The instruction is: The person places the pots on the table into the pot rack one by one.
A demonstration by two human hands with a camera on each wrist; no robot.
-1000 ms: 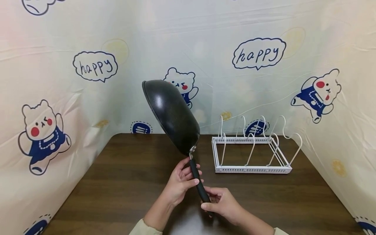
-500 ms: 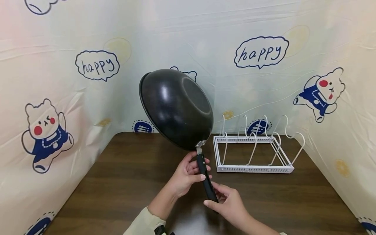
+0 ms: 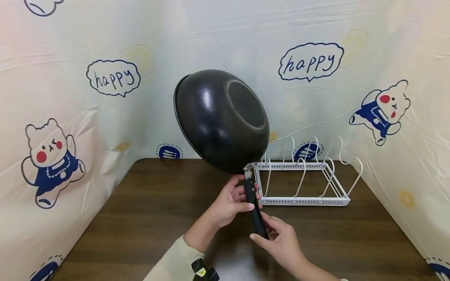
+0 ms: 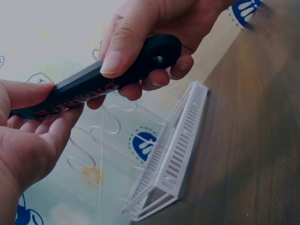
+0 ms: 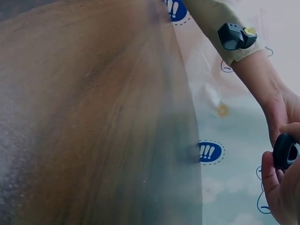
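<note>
A black wok (image 3: 221,119) is held up above the brown table (image 3: 147,210), its rounded underside turned toward me. Its black handle (image 3: 255,212) slants down to both hands. My left hand (image 3: 233,199) grips the upper part of the handle just below the metal bracket. My right hand (image 3: 277,242) holds the lower end of the handle (image 4: 108,77) between thumb and fingers. In the right wrist view only the handle's butt (image 5: 286,151) and the edge of the right hand show. A white wire pot rack (image 3: 302,183) stands on the table just right of the wok.
Cloth printed with bears and "happy" bubbles (image 3: 311,62) walls the table at the back and both sides. The rack (image 4: 176,154) has several upright wire dividers, all unoccupied. Bare table surface (image 3: 351,234) lies to the left and in front of the hands.
The wok has risen and shifted right toward the rack, turning so more of its underside faces me. Both hands moved right with the handle, keeping their hold.
</note>
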